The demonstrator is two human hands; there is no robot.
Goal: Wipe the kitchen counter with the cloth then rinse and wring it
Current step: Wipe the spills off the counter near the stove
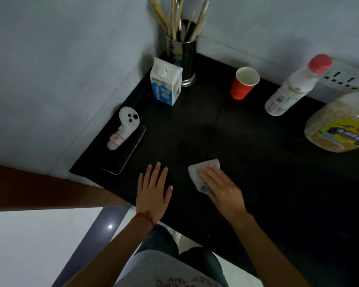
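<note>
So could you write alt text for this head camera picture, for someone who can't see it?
A person's right hand presses a pale folded cloth flat on a black counter while the left hand rests open beside it. Farther back stand a milk carton, a red paper cup and a holder of chopsticks.

home kitchen | black counter [257, 162] | milk carton [166, 81] | chopstick holder [182, 56] | paper cup [244, 82]
</note>
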